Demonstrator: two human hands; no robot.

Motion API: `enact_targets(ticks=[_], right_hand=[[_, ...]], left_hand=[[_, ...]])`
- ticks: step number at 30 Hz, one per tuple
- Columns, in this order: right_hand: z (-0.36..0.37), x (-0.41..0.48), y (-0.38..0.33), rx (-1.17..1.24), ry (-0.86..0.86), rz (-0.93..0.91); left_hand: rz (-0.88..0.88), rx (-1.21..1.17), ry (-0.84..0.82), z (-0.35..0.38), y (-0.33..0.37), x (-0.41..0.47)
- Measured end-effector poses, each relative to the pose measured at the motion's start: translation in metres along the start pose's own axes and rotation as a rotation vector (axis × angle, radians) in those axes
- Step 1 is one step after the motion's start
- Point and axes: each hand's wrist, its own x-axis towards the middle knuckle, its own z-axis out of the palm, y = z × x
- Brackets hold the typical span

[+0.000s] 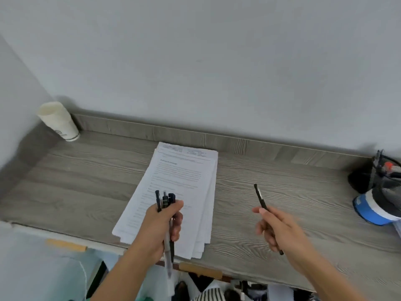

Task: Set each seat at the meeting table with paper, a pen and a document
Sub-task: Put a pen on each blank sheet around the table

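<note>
A stack of printed white papers (pixel 184 181) lies in the middle of a grey wood-grain shelf (pixel 86 181), reaching to its front edge. Above the stack's near end my left hand (pixel 161 227) grips a bundle of several pens (pixel 165 199), caps pointing up, one clear barrel hanging below the fist. To the right, over bare wood, my right hand (pixel 275 229) holds a single black pen (pixel 261 199) between thumb and fingers, its tip angled up and left.
A stack of white paper cups (pixel 59 121) stands in the back left corner against the wall. A black mesh pen holder (pixel 385 181) and a blue-and-white roll (pixel 373 210) sit at the far right. Below the shelf's front edge lie mixed items.
</note>
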Motion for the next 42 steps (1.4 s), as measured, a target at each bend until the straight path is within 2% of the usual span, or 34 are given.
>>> enact_targets(ticks=[4, 8, 16, 23, 34, 42], right_hand=[[0.003, 0.015, 0.016, -0.173, -0.187, -0.087], [0.011, 0.018, 0.037, -0.348, -0.470, -0.151], [0.084, -0.051, 0.068, -0.584, -1.009, -0.346], [0.142, -0.175, 0.127, -0.766, -1.440, -0.476], [0.190, -0.424, 0.262, -0.940, -1.866, -0.547], [0.240, -0.555, 0.319, -1.063, -2.093, -0.580]], left_hand=[[0.017, -0.092, 0.272, -0.011, -0.046, -0.047], [-0.019, -0.300, 0.524, -0.010, -0.107, -0.109], [0.042, -0.655, 1.006, -0.005, -0.217, -0.266], [0.207, -0.952, 1.313, 0.019, -0.312, -0.405], [0.291, -1.240, 1.736, 0.041, -0.488, -0.628], [0.363, -1.437, 1.925, 0.042, -0.567, -0.707]])
